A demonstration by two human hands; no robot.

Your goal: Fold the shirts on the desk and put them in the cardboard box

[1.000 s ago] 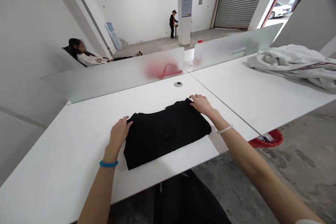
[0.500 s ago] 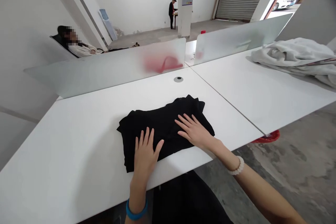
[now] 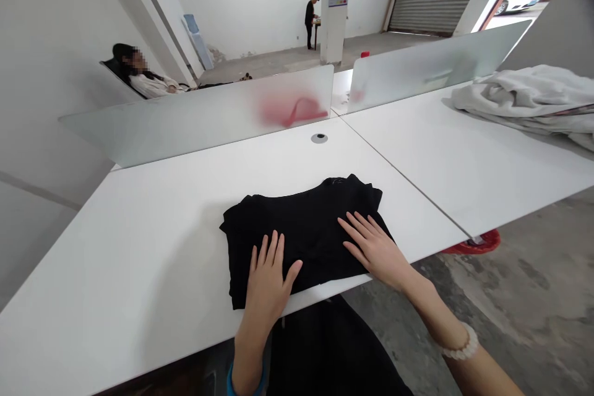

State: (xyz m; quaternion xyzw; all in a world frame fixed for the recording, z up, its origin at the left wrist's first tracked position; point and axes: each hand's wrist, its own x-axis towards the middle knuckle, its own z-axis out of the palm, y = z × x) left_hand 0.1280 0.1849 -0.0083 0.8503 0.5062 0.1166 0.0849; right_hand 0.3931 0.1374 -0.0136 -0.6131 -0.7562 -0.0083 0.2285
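Note:
A folded black garment point(image 3: 306, 229), by its look a shirt, lies on the white table point(image 3: 185, 185) close to the front edge. Its neckline faces the far side, and folded layers show at both far corners. On its left part rests my left hand point(image 3: 269, 275), palm down with the fingers stretched out. My right hand point(image 3: 374, 247) lies flat on the right part, fingers spread and pointing up and left. Neither hand grips the cloth. What is under the palms is hidden.
Frosted dividers point(image 3: 223, 117) run along the table's back edge. A crumpled pale grey cloth point(image 3: 529, 99) lies at the far right. A cable hole point(image 3: 319, 138) sits near the divider. Below the table's edge shows a red-lined bin point(image 3: 482, 242). Two people are farther back, one reclining, one standing.
The garment sits slightly farther right and nearer the front edge in view, and looks flatter. Both hands have moved right, the right one more, towards the garment's right end. The view has shifted a little.

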